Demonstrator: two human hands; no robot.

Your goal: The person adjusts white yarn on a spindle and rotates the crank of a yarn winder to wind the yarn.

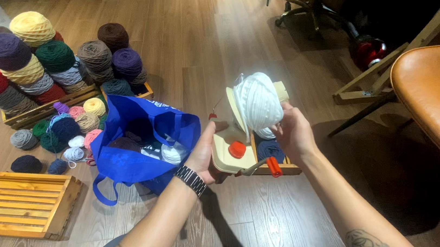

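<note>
My left hand (204, 154) grips the yarn winder (233, 153) while my right hand (291, 132) clasps its white yarn ball (257, 104); I judge lifting it off needs a straight, gentle pull.

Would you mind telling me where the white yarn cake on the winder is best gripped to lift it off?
Probably around its broad ribbed sides, coming from the right, where the right hand already cups it. The white yarn cake sits on the tilted spindle of the cream winder, which the left hand steadies at the base. A pull along the spindle's tilt, up and away, seems best.
</note>
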